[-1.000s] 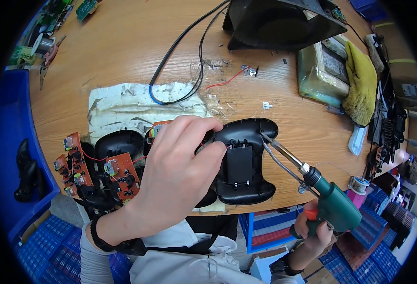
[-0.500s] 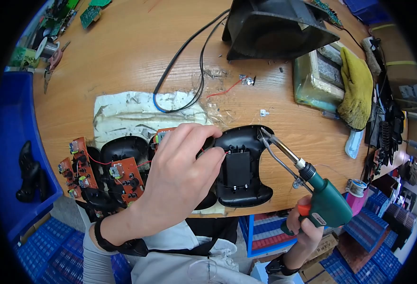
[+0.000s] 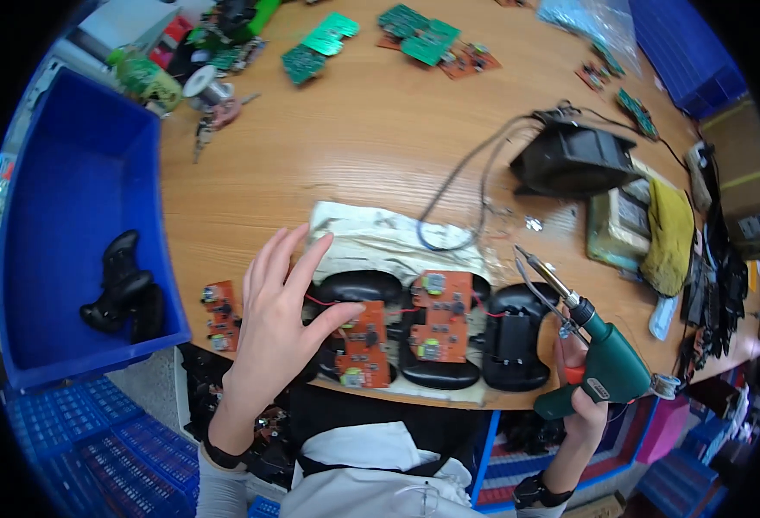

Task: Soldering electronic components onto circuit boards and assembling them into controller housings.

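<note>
My left hand (image 3: 269,332) is open, its fingers spread, over the left end of a row of black game controller shells. Its thumb reaches over the top of an orange circuit board (image 3: 366,347); whether it touches is unclear. Another orange board (image 3: 440,324) lies on the middle shell (image 3: 436,373). Thin red wires run between the boards and shells. At the right end, a shell (image 3: 518,350) lies with its battery compartment upward. My right hand (image 3: 589,413) grips a green soldering gun (image 3: 615,361) with a red trigger; its tip sits just beyond that shell.
A stained white cloth (image 3: 380,240) lies behind the shells. A black fan (image 3: 574,157) with a looped cable stands beyond, near a yellow glove (image 3: 669,237). At left, a blue bin (image 3: 34,293) holds black shells. Green circuit boards (image 3: 328,36) lie at the back.
My left hand has left the right-hand shell, moved left and spread its fingers. The middle shells and their boards now show. The view has shifted; the right hand still grips the soldering gun.
</note>
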`<state>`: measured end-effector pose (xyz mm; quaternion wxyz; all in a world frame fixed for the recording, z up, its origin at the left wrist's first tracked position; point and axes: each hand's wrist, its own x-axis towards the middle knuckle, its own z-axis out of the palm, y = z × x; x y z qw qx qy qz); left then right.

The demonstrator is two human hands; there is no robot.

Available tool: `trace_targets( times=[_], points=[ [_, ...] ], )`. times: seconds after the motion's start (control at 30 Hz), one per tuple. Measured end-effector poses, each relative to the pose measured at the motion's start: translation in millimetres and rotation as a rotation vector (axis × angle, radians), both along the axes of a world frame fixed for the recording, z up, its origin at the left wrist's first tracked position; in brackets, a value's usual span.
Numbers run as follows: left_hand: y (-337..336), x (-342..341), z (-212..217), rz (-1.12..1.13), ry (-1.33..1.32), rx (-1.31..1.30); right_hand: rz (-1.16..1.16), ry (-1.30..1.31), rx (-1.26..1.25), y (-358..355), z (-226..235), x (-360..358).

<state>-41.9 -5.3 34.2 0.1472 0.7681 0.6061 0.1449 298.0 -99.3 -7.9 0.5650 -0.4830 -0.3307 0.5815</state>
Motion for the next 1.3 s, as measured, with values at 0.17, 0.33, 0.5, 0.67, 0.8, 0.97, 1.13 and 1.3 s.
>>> trace_targets(
  times=[0.17,0.33,0.5,0.67,0.8,0.97,1.13,1.3],
  points=[
    [-26.5,-39.5,-11.5,-0.132,0.100,0.008,0.054,-0.044,0.011,4.7,-8.7,-20.0],
    [-64.5,-60.4,-11.3,0.038,0.028,0.035,0.132,-0.043,0.028,10.7,-6.9,-41.7],
    [-149.4,-101.7,-23.1,0.405,-0.053,0.049,0.321,0.092,-0.003,13.4,-8.2,-115.7],
    [-270.5,-165.8,-91.2,0.918,0.045,0.094,0.616,0.431,-0.131,2.3,-19.5,-222.8],
    [-318.7,-189.7,-115.3,1.161,0.093,0.146,0.688,0.423,-0.176,-2.3,-11.4,-233.8],
    [-233.3,-176.9,-115.7,0.742,0.159,0.236,0.504,0.228,-0.068,-6.5,-2.0,-188.4],
    [-150.2,-185.3,-243.9,0.402,0.303,0.090,0.319,0.246,-0.004,-14.1,0.2,-165.3],
    [-173.4,-239.0,-322.9,0.456,0.079,-0.116,0.299,0.198,-0.003,-20.2,-3.0,-162.3]
  ],
)
